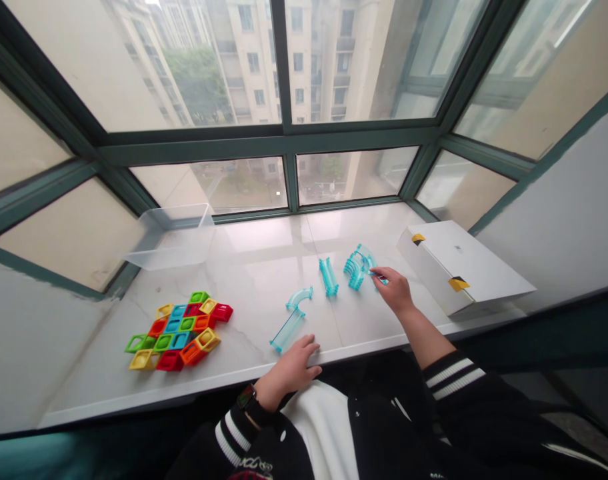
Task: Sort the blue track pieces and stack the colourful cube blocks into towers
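Note:
My right hand [395, 288] reaches to a group of clear blue curved track pieces [355, 268], its thumb and fingertips closed on the edge of one of them. Part of another blue piece shows just under that hand. To the left of the group lies a straight clear blue track piece [329, 277]. Near the sill's front edge, my left hand [297, 363] rests with its fingers apart and holds nothing. Just beyond its fingertips lies a straight piece [287, 331], its far end meeting a curved piece [300, 296].
Several coloured plastic blocks [181, 331] form a flat patch on the left of the white sill [254, 260]. Behind them, a clear plastic bin [177, 257] stands by the window. A white box [464, 263] with yellow-and-black tabs sits at the right.

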{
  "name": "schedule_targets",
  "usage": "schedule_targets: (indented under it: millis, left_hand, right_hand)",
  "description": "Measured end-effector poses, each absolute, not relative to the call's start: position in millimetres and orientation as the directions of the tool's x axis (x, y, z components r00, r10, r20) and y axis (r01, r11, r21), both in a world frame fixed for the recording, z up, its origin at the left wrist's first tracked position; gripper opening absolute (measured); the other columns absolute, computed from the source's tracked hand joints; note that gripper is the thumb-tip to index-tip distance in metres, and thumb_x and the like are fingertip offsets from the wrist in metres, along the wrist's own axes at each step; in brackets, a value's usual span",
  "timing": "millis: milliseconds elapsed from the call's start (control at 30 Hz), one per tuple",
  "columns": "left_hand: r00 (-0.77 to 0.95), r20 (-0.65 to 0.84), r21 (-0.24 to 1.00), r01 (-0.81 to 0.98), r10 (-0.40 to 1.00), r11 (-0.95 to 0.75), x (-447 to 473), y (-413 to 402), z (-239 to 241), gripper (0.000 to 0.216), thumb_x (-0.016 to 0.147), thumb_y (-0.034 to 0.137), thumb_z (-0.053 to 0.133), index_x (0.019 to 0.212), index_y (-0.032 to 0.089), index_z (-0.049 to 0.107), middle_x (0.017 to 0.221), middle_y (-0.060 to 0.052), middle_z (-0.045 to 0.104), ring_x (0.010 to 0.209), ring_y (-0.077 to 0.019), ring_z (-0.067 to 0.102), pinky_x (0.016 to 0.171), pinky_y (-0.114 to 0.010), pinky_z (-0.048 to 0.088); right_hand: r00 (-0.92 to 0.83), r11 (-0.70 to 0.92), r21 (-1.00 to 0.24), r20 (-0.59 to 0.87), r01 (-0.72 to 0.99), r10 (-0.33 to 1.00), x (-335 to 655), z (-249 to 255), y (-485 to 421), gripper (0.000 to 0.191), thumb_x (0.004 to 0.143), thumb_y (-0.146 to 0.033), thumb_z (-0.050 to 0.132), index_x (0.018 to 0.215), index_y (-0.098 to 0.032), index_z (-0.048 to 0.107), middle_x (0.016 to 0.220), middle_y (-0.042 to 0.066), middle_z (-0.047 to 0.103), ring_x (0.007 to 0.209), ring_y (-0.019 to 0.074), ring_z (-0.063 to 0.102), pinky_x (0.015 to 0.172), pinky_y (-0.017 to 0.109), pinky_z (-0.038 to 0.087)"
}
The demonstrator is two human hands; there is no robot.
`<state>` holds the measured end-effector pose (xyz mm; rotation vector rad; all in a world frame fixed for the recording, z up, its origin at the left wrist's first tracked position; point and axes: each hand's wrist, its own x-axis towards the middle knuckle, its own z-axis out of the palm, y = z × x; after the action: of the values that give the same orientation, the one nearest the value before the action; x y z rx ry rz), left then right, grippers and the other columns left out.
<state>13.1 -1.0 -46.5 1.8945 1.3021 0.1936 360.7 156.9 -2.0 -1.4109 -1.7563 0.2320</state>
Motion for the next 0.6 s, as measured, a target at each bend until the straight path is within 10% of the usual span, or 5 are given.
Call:
schedule_targets:
  millis: [600]
  left_hand:
    - [0.489,-0.370,0.680,0.722,0.790,-0.128,13,-2,-33,0.062,0.087,0.039,0.070,0.146,0.025,0.060,0.175,-0.013,0.029,0.163,-0.0343,0.024,0.133,-0.054,0.024]
  right_hand:
    - [-0.038,0.361,-0.600,0.482,0.714,0.875,350,-35,177,0.023,0.091,-0.029,0.059,0.102,-0.025,0.078,0.097,0.007,0.078,0.079,0.0231,0.070,0.083,0.039,0.059]
